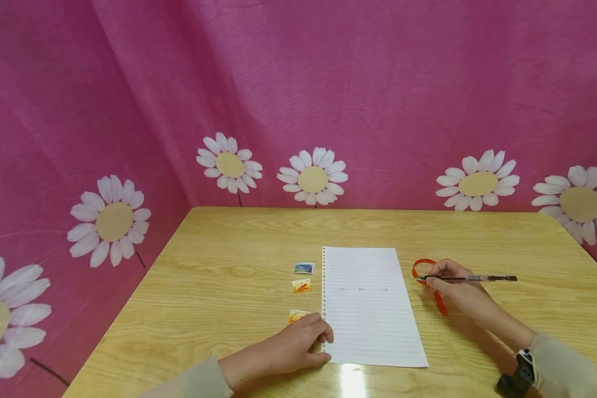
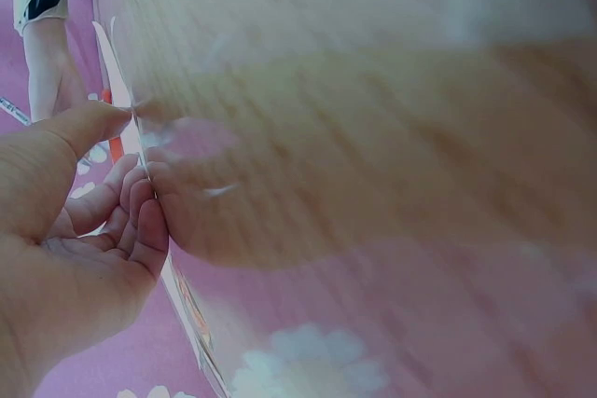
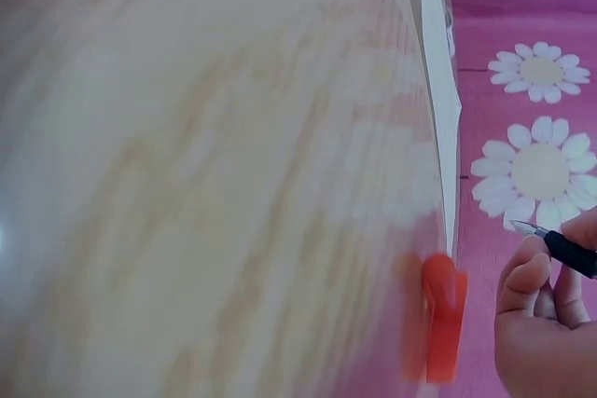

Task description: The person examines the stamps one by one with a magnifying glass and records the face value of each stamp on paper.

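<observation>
A lined sheet of paper (image 1: 368,326), with punched holes down its left side, bears a row of small handwritten figures. At its lower left edge my left hand (image 1: 298,342) rests with bent fingers, its thumb and fingertips touching down by the holes. To the right of the sheet, my right hand (image 1: 460,284) holds a pen (image 1: 487,278), its bare tip pointing left in the right wrist view. Under the pen tip lies a red looped strip (image 1: 440,303), partly covered by that hand. A small yellow picture card (image 1: 297,315) is partly hidden behind my left hand.
Two more small picture cards, one blue (image 1: 304,268) and one yellow (image 1: 301,286), lie left of the sheet. The wooden table (image 1: 219,276) has a glossy surface. Behind it hangs a pink curtain (image 1: 378,99) with daisies.
</observation>
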`<move>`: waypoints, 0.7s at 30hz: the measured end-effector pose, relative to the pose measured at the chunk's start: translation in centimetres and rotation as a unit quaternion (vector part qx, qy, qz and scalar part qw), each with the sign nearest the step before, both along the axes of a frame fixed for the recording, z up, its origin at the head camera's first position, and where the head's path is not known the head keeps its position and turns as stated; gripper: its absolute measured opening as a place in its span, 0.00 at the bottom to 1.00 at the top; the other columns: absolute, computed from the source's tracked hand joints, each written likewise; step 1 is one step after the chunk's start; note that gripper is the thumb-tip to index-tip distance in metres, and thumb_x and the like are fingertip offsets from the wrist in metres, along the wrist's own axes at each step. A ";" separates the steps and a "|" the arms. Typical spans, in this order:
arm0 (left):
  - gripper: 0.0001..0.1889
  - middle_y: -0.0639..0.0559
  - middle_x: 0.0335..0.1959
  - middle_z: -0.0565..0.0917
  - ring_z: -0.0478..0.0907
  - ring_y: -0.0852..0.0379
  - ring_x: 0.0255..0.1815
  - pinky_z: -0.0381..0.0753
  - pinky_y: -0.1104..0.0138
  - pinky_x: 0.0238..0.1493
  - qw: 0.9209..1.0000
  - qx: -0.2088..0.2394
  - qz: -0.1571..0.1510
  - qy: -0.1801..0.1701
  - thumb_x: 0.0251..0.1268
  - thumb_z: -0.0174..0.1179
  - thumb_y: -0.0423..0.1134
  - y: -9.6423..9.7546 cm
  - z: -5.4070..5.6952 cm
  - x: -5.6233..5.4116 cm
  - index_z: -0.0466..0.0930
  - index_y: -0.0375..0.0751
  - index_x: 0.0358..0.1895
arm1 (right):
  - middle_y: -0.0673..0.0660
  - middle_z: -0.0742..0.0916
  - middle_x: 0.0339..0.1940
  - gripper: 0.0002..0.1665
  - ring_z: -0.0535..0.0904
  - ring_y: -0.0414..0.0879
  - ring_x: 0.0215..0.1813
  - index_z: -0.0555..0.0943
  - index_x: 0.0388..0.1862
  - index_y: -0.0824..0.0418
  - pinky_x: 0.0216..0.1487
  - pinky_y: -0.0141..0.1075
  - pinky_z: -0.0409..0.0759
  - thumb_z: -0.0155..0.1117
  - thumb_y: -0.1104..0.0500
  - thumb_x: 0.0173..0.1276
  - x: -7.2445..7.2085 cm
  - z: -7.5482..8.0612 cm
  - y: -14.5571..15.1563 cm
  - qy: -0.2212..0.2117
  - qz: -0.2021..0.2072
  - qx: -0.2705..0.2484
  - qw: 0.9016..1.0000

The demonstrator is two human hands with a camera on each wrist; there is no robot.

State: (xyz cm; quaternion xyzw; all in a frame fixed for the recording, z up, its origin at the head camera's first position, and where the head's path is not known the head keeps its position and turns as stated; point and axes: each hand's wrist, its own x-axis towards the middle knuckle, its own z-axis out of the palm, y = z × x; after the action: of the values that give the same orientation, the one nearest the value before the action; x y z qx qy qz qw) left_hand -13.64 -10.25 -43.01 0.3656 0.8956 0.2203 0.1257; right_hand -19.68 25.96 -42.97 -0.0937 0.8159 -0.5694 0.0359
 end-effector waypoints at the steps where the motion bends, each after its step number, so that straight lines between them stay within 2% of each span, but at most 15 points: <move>1: 0.10 0.59 0.37 0.72 0.65 0.71 0.39 0.70 0.80 0.44 1.000 0.000 0.000 -0.002 0.64 0.65 0.42 0.0 0.0 0.0 0.76 0.45 0.43 | 0.43 0.82 0.28 0.02 0.76 0.35 0.30 0.72 0.39 0.60 0.30 0.30 0.77 0.54 0.66 0.73 0.0 0.0 0.2 -0.002 -0.006 0.004 1.000; 7: 0.10 0.59 0.37 0.72 0.64 0.71 0.39 0.69 0.80 0.44 1.000 -0.001 0.001 -0.002 0.64 0.65 0.41 0.1 0.1 0.1 0.76 0.45 0.43 | 0.39 0.82 0.29 0.03 0.76 0.35 0.29 0.72 0.39 0.60 0.28 0.31 0.75 0.57 0.62 0.73 0.0 -0.1 1.4 -0.010 -0.032 0.029 0.999; 13: 0.10 0.59 0.36 0.72 0.65 0.71 0.39 0.70 0.80 0.44 1.000 0.000 0.001 0.004 0.63 0.66 0.41 0.0 0.0 0.1 0.76 0.45 0.42 | 0.38 0.82 0.28 0.03 0.76 0.34 0.28 0.73 0.38 0.59 0.26 0.31 0.74 0.57 0.64 0.72 -0.1 -0.4 2.5 0.011 -0.039 0.030 0.999; 21: 0.10 0.60 0.36 0.72 0.65 0.72 0.39 0.70 0.81 0.44 1.000 0.001 -0.002 0.007 0.63 0.65 0.41 0.0 -0.4 0.0 0.76 0.45 0.43 | 0.36 0.82 0.28 0.03 0.78 0.33 0.29 0.74 0.37 0.56 0.28 0.30 0.77 0.58 0.62 0.72 -0.1 -0.6 4.5 0.025 -0.072 0.041 0.996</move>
State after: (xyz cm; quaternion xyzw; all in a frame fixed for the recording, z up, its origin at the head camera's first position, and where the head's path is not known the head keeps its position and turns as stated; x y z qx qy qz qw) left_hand -13.66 -10.22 -43.37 0.3688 0.8955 0.2184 0.1196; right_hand -19.75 30.47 -43.58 -0.0472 0.8437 -0.5343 -0.0217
